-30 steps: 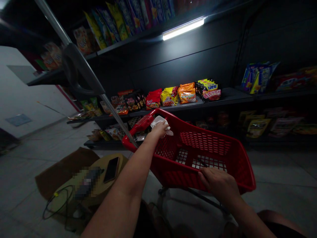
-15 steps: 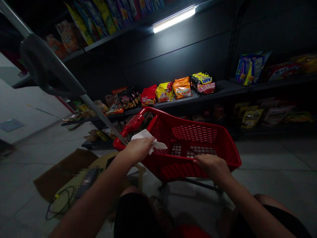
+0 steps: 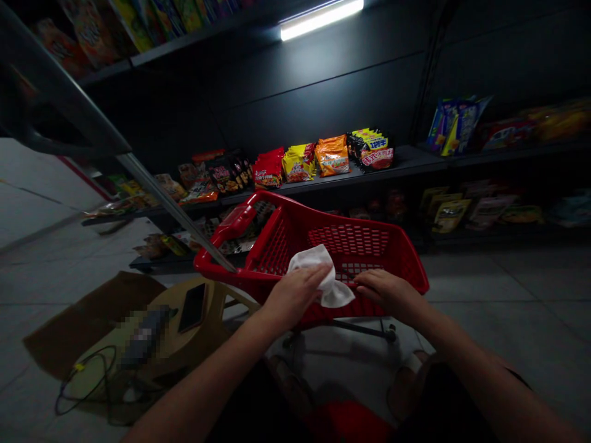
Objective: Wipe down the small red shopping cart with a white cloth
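A red plastic shopping cart (image 3: 351, 237) with a slotted basket stands before me, its handle to the left. My left hand (image 3: 298, 292) presses a white cloth (image 3: 335, 294) against the near rim of the basket, fingers closed over it. Part of the cloth hangs down outside the rim. Farther right along the same rim, my right hand (image 3: 388, 292) grips the edge with its fingers curled over it. A metal pole (image 3: 170, 206) with a grey grip slants across the left, passing in front of the cart handle.
Shelves behind the cart hold snack packets (image 3: 333, 155). At lower left, a low round table (image 3: 198, 329) bears a phone (image 3: 192, 306), a blurred-out object and a cable (image 3: 108, 363), beside a brown cardboard piece (image 3: 92, 311). A lit tube lamp (image 3: 323, 19) hangs above the shelf.
My left hand has slid the white cloth rightward along the near rim, closer to my right hand. My right hand stays on the rim. The view has shifted slightly.
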A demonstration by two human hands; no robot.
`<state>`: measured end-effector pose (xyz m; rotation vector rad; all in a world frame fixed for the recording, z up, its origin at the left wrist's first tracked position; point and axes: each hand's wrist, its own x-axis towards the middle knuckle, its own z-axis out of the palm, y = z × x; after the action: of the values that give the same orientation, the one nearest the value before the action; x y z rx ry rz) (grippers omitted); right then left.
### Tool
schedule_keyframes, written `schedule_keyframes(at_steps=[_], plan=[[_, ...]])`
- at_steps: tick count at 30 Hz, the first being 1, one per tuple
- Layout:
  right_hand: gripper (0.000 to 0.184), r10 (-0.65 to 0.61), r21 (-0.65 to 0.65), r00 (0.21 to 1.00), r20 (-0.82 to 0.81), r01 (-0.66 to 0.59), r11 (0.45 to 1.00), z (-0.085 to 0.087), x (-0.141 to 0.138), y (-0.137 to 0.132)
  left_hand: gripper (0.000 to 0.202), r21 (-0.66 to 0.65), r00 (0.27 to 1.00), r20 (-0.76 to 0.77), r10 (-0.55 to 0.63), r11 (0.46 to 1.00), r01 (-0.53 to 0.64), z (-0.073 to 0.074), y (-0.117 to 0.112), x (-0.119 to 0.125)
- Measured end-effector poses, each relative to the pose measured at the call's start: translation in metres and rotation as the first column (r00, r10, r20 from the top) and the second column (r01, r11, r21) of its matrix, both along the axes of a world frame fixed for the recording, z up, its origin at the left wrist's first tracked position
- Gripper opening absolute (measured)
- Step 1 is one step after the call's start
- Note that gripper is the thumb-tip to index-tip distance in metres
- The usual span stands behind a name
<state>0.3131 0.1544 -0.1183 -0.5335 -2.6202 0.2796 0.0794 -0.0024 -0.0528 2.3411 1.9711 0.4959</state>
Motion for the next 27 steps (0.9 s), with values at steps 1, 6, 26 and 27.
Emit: schedule_keyframes(at_steps=[1,6,26,27], plan=[[0.023,-0.007,0.015,1.0,0.009,0.007,1.0,0.002,0.008,0.006,0.065,0.002,0.998,-0.025,0.052,0.999,-0.052,0.006,-0.003,-0.008],[0.034,-0.071,0.062,0.995,0.071,0.066,0.996,-0.012,0.053,0.041,0.039,-0.049,0.952,-0.264,0.157,0.983,-0.176,0.023,-0.016,-0.039],[0.052,-0.209,0.25,0.976,-0.066,0.219,0.943,-0.059,0.057,0.058,0.022,-0.016,0.931,-0.366,-0.007,1.0,0.001,-0.034,0.051,0.052],[0.052,-0.215,0.242,0.974,-0.076,0.227,0.944,-0.059,0.057,0.058,0.023,-0.024,0.918,-0.396,0.012,0.999,-0.023,-0.028,0.039,0.034]])
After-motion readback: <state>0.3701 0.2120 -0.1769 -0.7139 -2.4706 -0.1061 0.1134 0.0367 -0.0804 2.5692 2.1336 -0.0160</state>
